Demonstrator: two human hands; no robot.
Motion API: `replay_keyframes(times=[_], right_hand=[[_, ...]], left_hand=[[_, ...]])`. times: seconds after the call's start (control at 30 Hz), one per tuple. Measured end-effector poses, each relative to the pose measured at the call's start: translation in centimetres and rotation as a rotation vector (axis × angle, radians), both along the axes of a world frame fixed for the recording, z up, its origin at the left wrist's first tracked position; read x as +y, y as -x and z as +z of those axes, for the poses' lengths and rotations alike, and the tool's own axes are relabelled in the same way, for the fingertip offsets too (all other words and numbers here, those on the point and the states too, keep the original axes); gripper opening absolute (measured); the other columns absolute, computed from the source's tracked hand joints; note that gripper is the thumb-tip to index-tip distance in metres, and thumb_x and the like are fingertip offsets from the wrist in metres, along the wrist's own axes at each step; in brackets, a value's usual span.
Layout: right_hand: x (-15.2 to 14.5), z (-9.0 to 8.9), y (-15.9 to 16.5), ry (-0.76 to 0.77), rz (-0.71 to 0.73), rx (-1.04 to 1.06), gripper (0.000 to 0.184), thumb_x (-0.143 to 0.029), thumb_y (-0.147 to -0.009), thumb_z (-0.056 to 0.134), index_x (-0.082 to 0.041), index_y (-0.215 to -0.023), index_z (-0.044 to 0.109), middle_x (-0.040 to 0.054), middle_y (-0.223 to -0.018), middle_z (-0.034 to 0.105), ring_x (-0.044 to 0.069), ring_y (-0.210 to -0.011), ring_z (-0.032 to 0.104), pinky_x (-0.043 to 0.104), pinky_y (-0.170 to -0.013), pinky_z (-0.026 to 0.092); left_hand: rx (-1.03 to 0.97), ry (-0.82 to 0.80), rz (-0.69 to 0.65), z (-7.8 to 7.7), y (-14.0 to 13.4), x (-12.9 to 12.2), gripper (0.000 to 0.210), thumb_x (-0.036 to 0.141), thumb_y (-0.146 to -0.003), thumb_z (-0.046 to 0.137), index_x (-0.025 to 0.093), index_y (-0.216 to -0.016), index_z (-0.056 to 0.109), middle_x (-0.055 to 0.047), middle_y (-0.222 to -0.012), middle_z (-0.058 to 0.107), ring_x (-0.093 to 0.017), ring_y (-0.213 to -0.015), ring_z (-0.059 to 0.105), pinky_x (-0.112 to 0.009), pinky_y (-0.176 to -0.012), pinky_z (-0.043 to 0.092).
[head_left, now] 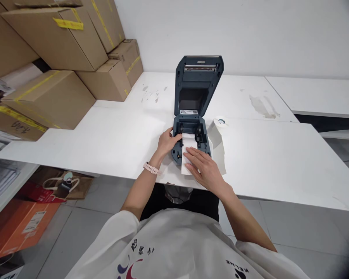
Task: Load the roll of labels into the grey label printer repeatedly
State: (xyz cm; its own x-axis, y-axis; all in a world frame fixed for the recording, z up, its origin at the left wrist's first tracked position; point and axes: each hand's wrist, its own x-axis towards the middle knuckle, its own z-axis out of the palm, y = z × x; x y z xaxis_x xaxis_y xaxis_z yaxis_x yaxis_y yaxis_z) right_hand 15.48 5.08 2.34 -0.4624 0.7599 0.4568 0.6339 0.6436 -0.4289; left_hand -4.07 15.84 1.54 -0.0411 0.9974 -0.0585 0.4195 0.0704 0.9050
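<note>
A dark blue-grey label printer (176,155) stands on the white table with its lid (189,87) raised. A white label strip (188,144) runs out of the printer body over its front edge. My left hand (166,142) grips the printer's left side, its thumb over the rim by the strip and its other fingers partly hidden. With fingers stretched out, my right hand (205,168) lies flat on the strip and covers part of the printer's front right.
Beside the printer on the right, a small roll of labels (221,122) has a loose strip (218,149) trailing toward the front. Cardboard boxes (52,97) are stacked at the left of the table (119,143). An orange box (23,226) and paper bag (81,188) sit below at left.
</note>
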Motion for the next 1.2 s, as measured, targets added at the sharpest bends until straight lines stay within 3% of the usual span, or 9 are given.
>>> replay_keyframes(times=[0.43,0.57,0.63,0.73,0.8,0.9,0.97,1.03,1.2], right_hand=[[0.0,0.0,-0.2,0.04,-0.007,0.026,0.037,-0.034,-0.105,0.053,-0.029,-0.139,0.067,0.0098,-0.149,0.064,0.032,-0.142,0.059,0.061,-0.118,0.051],[0.6,2.5,-1.6,0.087,0.051,0.148,0.034,-0.039,-0.105,0.055,-0.036,-0.136,0.068,0.0051,-0.143,0.07,0.031,-0.137,0.063,0.063,-0.123,0.043],[3.3,5.2,-2.8,0.05,-0.068,0.31,0.037,-0.047,-0.105,0.052,-0.038,-0.139,0.066,0.0026,-0.145,0.068,0.03,-0.139,0.061,0.06,-0.123,0.043],[10.7,10.1,-4.2,0.015,-0.321,0.589,0.057,-0.066,-0.104,0.042,-0.036,-0.151,0.053,0.0016,-0.161,0.053,0.026,-0.149,0.048,0.051,-0.128,0.036],[16.3,12.8,-4.4,0.258,-0.273,0.685,0.075,-0.08,-0.098,0.034,-0.039,-0.161,0.035,-0.0047,-0.173,0.033,0.023,-0.156,0.035,0.047,-0.131,0.031],[22.0,14.5,-3.6,0.496,-0.097,0.68,0.095,-0.088,-0.093,0.003,-0.029,-0.16,0.036,0.0028,-0.158,0.054,0.025,-0.147,0.043,0.049,-0.121,0.038],[22.7,13.9,-3.1,0.503,-0.055,0.664,0.103,-0.088,-0.091,-0.005,-0.024,-0.152,0.047,0.0061,-0.143,0.065,0.027,-0.14,0.052,0.048,-0.114,0.045],[20.8,12.1,-3.0,0.436,-0.057,0.687,0.102,-0.092,-0.088,0.0,-0.028,-0.143,0.056,0.0051,-0.139,0.067,0.029,-0.139,0.056,0.046,-0.111,0.049],[10.6,5.5,-3.7,0.391,0.007,0.697,0.074,-0.088,-0.094,0.026,-0.039,-0.13,0.067,-0.0045,-0.16,0.052,0.03,-0.152,0.046,0.051,-0.123,0.042]], left_hand=[[0.01,0.053,-0.005,0.4,0.0,-0.2,0.063,0.052,-0.083,0.07,0.02,-0.138,0.066,-0.007,-0.101,0.075,-0.022,-0.085,0.067,-0.032,-0.075,0.051],[-0.026,0.073,0.056,0.7,-0.3,-3.3,0.092,0.063,-0.086,0.067,0.021,-0.162,0.038,-0.016,-0.144,0.063,-0.031,-0.124,0.064,-0.04,-0.1,0.052],[-0.149,0.084,-0.006,0.7,-0.6,-6.0,0.098,0.065,-0.087,0.068,0.026,-0.167,0.026,-0.014,-0.168,0.04,-0.034,-0.15,0.045,-0.041,-0.114,0.047],[-0.266,0.158,-0.082,0.6,-0.9,-9.7,0.108,0.064,-0.085,0.072,0.035,-0.169,0.012,-0.007,-0.178,0.02,-0.035,-0.161,0.029,-0.044,-0.121,0.044],[-0.316,0.189,-0.097,0.6,-1.0,-11.1,0.112,0.062,-0.085,0.074,0.034,-0.17,0.006,-0.009,-0.177,0.023,-0.035,-0.16,0.033,-0.045,-0.12,0.045],[-0.367,0.201,-0.114,0.7,-0.7,-11.7,0.115,0.058,-0.084,0.076,0.028,-0.17,0.005,-0.015,-0.172,0.034,-0.036,-0.152,0.045,-0.047,-0.118,0.047],[-0.391,0.196,-0.137,0.6,-0.4,-11.7,0.119,0.057,-0.083,0.078,0.026,-0.17,0.004,-0.017,-0.17,0.037,-0.037,-0.149,0.048,-0.048,-0.118,0.048],[-0.406,0.195,-0.167,0.5,0.0,-11.6,0.123,0.058,-0.081,0.08,0.026,-0.17,0.002,-0.016,-0.172,0.034,-0.038,-0.151,0.045,-0.049,-0.12,0.045],[-0.489,0.172,-0.081,0.2,0.9,-11.3,0.098,0.075,-0.092,0.054,0.032,-0.169,0.014,-0.006,-0.179,0.016,-0.035,-0.165,0.019,-0.05,-0.132,0.029]])
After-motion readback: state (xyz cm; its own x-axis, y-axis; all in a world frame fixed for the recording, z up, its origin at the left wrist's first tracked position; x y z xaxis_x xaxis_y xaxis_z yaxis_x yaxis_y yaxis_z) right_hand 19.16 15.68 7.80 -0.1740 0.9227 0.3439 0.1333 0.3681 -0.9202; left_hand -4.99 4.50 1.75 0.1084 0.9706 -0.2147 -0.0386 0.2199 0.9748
